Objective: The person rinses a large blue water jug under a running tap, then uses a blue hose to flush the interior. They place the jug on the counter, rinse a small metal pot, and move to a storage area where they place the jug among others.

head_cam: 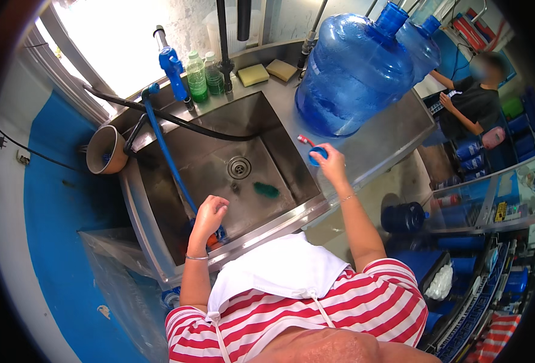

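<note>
My right hand [333, 164] grips a round blue plastic cap [318, 156] over the steel counter, right of the sink. Just beyond it lies a small red and white piece [304, 139]. A large blue water jug [351, 75] stands upright behind that, with a second jug [424, 43] partly hidden by it. My left hand [211, 217] hovers over the near left part of the stainless steel sink [267, 122], its fingers loosely curled and nothing visible in them. Below it, partly covered, is a blue and orange object [216, 238]. A green scouring pad [266, 190] lies on the sink floor.
A blue hose [163, 145] and a black hose [181, 119] cross the sink. Two bottles [196, 77] with green liquid and two sponges [253, 75] line the back ledge. A brown pot [107, 149] sits left. A person [471, 100] is at the far right.
</note>
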A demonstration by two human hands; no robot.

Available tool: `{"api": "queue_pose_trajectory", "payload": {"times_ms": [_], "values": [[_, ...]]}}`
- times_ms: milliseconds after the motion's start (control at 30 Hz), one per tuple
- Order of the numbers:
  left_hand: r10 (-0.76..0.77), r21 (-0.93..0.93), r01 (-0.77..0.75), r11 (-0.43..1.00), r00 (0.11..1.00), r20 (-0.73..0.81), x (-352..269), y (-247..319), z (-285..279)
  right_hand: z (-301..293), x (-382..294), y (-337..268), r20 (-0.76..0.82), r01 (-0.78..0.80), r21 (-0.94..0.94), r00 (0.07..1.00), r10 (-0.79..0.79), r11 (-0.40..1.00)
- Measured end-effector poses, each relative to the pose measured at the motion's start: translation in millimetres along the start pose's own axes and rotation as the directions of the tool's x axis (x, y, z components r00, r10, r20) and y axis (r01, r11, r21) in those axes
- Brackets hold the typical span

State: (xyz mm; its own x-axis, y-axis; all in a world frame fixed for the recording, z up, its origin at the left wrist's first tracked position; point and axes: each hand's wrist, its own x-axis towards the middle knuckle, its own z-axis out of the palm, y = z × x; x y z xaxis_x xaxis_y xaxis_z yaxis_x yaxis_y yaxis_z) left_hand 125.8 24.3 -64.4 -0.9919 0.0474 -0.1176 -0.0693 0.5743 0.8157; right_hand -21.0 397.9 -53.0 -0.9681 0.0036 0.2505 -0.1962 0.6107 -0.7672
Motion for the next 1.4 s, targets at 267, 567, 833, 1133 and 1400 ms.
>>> {"api": "queue_pose_trajectory", "payload": {"times_ms": [267, 567, 833, 1133, 1400], "values": [[-0.05, 0.154, 0.027, 0.988, 0.988, 0.147, 8.6, 46.4, 51.5, -108.0, 28.6, 119.7, -0.263, -0.265, -0.138, 0.939, 0.222, 0.954], [-0.139, 0.197, 0.115, 0.974, 0.984, 0.11, 12.8, 73.9, 76.5, -145.2, 128.3, 192.3, -0.205, -0.437, 0.517, 0.772, 0.602, 0.736], [-0.183, 0.206, 0.168, 0.964, 0.982, 0.054, 6.1, 77.6, 86.2, -65.6, 54.4, 127.9, 0.17, -0.156, 0.117, 0.976, 0.135, 0.981], [-0.205, 0.309, 0.209, 0.928, 0.978, -0.047, 4.3, 68.7, 55.7, -8.6, 31.6, 75.7, 0.179, 0.282, -0.257, 0.954, -0.242, 0.924], [-0.234, 0.247, 0.243, 0.938, 0.97, -0.068, -14.0, 53.9, 47.0, 29.0, 39.1, 31.5, 0.248, 0.262, -0.097, 0.941, -0.231, 0.96]]}}
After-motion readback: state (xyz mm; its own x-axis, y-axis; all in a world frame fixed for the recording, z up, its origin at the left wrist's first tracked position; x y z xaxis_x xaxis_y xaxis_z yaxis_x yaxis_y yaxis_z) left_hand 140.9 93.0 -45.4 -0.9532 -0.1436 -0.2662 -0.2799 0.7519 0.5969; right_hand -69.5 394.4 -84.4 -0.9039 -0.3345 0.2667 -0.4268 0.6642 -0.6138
